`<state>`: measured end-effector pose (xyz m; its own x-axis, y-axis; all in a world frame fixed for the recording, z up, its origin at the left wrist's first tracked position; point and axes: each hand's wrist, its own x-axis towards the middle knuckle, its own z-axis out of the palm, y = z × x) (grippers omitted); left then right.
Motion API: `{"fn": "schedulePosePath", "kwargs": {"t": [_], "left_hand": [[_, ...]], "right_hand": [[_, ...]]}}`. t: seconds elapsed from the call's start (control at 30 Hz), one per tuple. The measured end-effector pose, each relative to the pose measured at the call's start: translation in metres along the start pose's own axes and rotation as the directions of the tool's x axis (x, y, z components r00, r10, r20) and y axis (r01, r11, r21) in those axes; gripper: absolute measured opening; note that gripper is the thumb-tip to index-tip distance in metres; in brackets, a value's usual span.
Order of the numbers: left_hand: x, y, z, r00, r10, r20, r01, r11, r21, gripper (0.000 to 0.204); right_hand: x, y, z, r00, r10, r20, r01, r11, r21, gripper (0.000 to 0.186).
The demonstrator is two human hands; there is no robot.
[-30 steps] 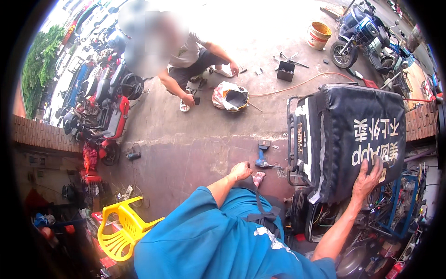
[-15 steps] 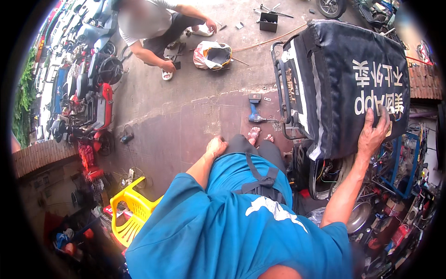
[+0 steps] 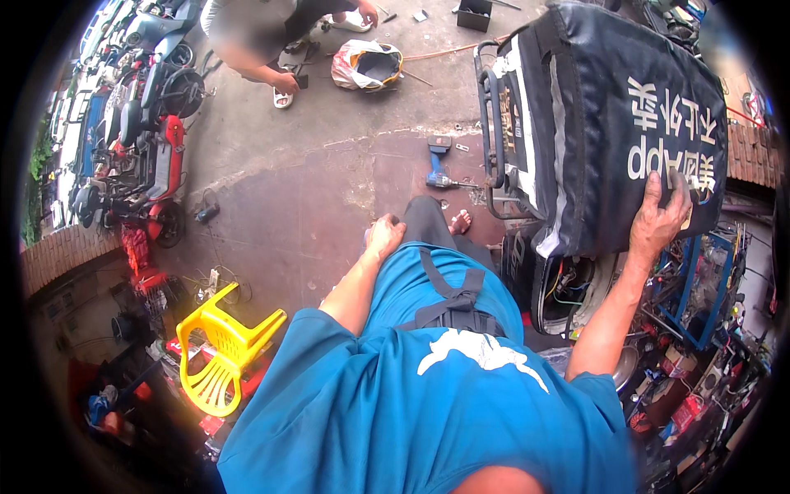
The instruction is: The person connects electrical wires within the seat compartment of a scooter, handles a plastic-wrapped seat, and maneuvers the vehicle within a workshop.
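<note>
The black box (image 3: 609, 165), soft-sided with pale lettering, stands at the person's right, its near face tilted toward the viewer. The right hand (image 3: 657, 224) lies on that face, low down; its fingers (image 3: 652, 191) are extended and slightly spread, pressing flat and pinching nothing. A dark metal rail (image 3: 487, 123) runs along the box's left side. Below the box is an open housing (image 3: 568, 298) with coloured wires exposed. The left hand (image 3: 385, 237) rests on the left thigh (image 3: 429, 224); its fingers appear curled, but whether they close on anything cannot be told.

A blue power drill (image 3: 439, 169) lies on the floor (image 3: 321, 198), near the rail, bit toward it. A yellow plastic chair (image 3: 222, 350) is at the person's left. A blue frame (image 3: 704, 288) stands right of the housing among mixed parts. Farther out, an open white-and-red bag (image 3: 354, 67) sits on the ground beside a co-worker's hand (image 3: 285, 82), which holds a small dark object. A red scooter (image 3: 169, 160) stands at far left.
</note>
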<state>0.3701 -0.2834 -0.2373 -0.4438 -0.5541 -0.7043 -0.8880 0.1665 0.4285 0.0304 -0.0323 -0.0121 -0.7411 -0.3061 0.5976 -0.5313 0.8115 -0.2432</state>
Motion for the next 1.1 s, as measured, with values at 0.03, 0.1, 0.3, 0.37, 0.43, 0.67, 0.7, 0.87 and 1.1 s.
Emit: {"fn": "schedulePosePath", "kwargs": {"t": [0.03,0.1,0.3,0.37,0.43,0.67,0.7,0.87,1.1], "left_hand": [[0.005,-0.012,-0.001,0.999,-0.003,-0.04,0.003,1.0,0.012,0.044],[0.001,-0.014,-0.015,0.994,-0.017,-0.105,0.023,0.998,0.055,0.042],[0.009,-0.056,-0.048,0.97,-0.198,-0.139,0.2,0.98,0.006,0.04],[0.012,-0.06,-0.059,0.962,-0.234,-0.142,0.231,0.972,-0.034,0.04],[0.028,-0.07,-0.069,0.969,-0.208,-0.131,0.204,0.978,-0.045,0.04],[0.106,-0.086,-0.168,0.98,-0.145,-0.138,0.128,0.984,-0.125,0.038],[0.106,-0.089,-0.18,0.98,-0.132,-0.15,0.115,0.986,-0.116,0.038],[0.142,-0.097,-0.233,0.985,-0.065,-0.162,0.063,0.998,-0.02,0.039],[0.166,-0.089,-0.249,0.985,-0.025,-0.171,0.01,0.996,-0.088,0.041]], "right_hand": [[-0.001,-0.001,0.001,1.0,0.004,-0.006,-0.004,1.0,0.004,0.042],[-0.001,0.002,0.0,1.0,-0.004,-0.003,0.004,1.0,-0.009,0.041],[0.01,-0.002,-0.005,0.994,0.084,0.069,-0.079,0.994,-0.07,0.041],[0.025,0.006,-0.004,0.965,0.253,0.066,-0.251,0.967,-0.037,0.048],[0.044,0.012,-0.005,0.921,0.389,0.015,-0.388,0.918,0.077,0.052],[0.059,0.02,0.034,0.892,0.439,-0.106,-0.447,0.827,-0.341,0.065],[0.056,0.03,0.034,0.919,0.383,-0.095,-0.392,0.858,-0.333,0.064],[0.06,0.034,0.036,0.93,0.357,-0.083,-0.363,0.866,-0.343,0.06],[0.059,0.021,0.028,0.916,0.394,-0.08,-0.39,0.822,-0.416,0.055]]}}
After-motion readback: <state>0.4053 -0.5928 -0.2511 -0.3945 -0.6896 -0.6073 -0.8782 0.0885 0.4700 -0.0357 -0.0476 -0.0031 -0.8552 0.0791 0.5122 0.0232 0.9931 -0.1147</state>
